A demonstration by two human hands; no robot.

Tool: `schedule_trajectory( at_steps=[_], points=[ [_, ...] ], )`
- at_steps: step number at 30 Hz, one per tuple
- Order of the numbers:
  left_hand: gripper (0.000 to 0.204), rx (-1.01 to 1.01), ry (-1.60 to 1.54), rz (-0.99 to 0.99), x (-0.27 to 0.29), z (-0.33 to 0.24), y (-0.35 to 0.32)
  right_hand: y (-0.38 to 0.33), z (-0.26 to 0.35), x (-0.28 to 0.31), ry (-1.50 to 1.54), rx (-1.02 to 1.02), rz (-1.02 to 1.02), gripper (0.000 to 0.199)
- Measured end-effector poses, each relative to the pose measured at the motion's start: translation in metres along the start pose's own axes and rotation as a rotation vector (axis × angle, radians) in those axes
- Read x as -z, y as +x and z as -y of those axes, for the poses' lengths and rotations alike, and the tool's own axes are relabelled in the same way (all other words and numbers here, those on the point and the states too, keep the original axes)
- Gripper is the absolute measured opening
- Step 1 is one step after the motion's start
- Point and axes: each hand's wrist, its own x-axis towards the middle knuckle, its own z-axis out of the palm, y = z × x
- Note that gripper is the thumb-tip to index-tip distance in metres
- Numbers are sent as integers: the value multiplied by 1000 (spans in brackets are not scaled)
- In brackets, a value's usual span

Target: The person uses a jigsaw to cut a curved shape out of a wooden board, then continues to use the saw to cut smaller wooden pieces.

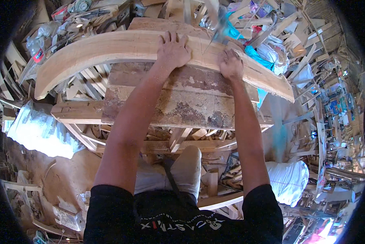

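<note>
Left hand (173,51) flat on curved plank (109,51), near edge

The curved wooden plank (109,51) is long and pale, bent like an arch, with rough sawn faces and a thin pencil line near its middle. It lies flat across the far edge of the worn table (178,101), and both of its ends hang out past the table's sides.
</note>
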Motion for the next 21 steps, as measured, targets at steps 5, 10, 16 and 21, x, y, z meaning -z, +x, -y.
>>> schedule_trajectory(
  at_steps=[5,10,16,21],
  points=[
    [63,15,-20,60,4,-2,9,-2,-7,0,59,11,-6,55],
    [62,43,-56,49,4,-3,12,1,-9,-5,127,-21,-22,56],
    [61,23,-16,-87,-3,2,8,1,-1,0,122,45,-53,54],
    [62,36,-27,0,2,-2,11,3,-10,-7,137,7,-23,57]
  ],
)
